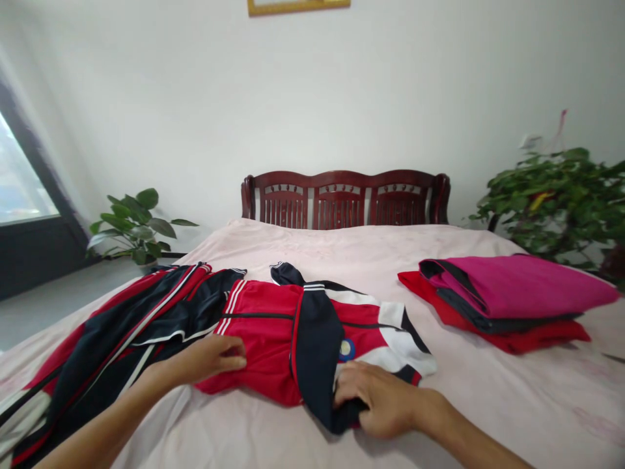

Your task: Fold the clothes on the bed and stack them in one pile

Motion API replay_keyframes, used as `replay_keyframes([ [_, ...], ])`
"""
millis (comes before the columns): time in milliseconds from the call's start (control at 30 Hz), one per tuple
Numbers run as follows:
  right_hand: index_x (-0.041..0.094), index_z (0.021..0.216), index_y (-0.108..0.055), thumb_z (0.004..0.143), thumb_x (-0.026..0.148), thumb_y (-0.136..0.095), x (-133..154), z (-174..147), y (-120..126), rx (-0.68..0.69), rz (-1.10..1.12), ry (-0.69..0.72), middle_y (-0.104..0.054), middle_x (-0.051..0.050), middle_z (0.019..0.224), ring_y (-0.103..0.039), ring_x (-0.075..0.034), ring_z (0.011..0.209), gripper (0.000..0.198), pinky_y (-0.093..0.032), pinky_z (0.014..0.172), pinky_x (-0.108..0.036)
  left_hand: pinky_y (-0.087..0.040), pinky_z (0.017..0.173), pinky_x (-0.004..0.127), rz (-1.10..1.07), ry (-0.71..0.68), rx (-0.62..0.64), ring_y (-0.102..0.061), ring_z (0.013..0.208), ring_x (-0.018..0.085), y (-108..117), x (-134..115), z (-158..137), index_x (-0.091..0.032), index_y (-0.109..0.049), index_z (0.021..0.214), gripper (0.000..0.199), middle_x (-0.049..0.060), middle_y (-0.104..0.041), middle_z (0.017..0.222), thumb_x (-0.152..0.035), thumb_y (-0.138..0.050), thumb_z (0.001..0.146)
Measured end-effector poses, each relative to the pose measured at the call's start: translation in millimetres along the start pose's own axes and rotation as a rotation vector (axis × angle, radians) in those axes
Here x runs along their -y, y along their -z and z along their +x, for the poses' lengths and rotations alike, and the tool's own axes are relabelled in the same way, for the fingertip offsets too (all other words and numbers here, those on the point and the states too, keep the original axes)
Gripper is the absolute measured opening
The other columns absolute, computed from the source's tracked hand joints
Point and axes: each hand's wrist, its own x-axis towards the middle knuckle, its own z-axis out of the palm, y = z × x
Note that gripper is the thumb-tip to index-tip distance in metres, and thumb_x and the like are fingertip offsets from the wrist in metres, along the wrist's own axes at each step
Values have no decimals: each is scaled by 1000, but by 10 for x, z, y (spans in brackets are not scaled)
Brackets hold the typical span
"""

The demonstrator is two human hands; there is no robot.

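Note:
A red, navy and white zip jacket [263,339] lies spread on the bed, its striped hem to the left and its white-and-navy shoulder part to the right. One navy sleeve [319,352] is laid across the body, beside a round blue badge. At the sleeve's near end, my right hand [378,397] has its fingers closed on the navy fabric. My left hand [215,358] is over the near left corner by the hem, thumb and fingers apart, with no fabric visible between them. Left of the jacket lie navy-and-red track clothes [131,332], partly behind my left forearm.
On the right of the pale pink bedsheet [312,251] sits a stack of folded clothes [522,286], magenta on top and red below. A dark wooden headboard [342,198] stands at the back. Leafy plants [137,221] flank the bed.

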Motion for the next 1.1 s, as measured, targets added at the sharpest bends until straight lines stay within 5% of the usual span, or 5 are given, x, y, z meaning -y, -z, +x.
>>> replay_keyframes([
  [233,18,108,-71,83,18,-40,-758,100,501,-447,69,-612,-73,-5,111,-66,-17,104,40,-46,95,-28,-46,90,32,100,177,-457,-65,95,23,216,232,596,-20,-69,100,33,7,-72,100,-40,-46,89],
  [567,10,135,-52,90,26,-43,-1645,471,791,-348,-293,-1063,-58,-23,132,-55,-34,123,48,-42,97,-46,-34,110,46,357,375,-515,-43,136,32,170,705,1304,-25,-42,146,63,14,-43,149,-51,-48,89],
  [733,10,133,-54,90,33,-47,-1771,572,746,-287,-321,-1075,-62,-23,128,-58,-35,119,50,-44,93,-45,-31,110,53,430,339,-311,-42,136,34,109,731,1404,-31,-57,134,48,12,-51,143,-48,-42,92],
  [933,21,120,-63,87,26,-46,-1664,265,788,-340,-364,-940,-68,-9,123,-61,-25,115,37,-44,92,-33,-50,86,50,418,337,-176,-68,93,34,271,766,1419,-22,-75,86,36,15,-71,105,-48,-50,85],
  [1100,23,111,-66,86,20,-44,-1362,-144,581,-499,-412,-530,-71,-7,110,-64,-21,102,33,-44,90,-32,-52,75,39,375,387,-242,-70,80,30,550,663,1691,-19,-70,63,46,15,-73,78,-58,-53,80],
])
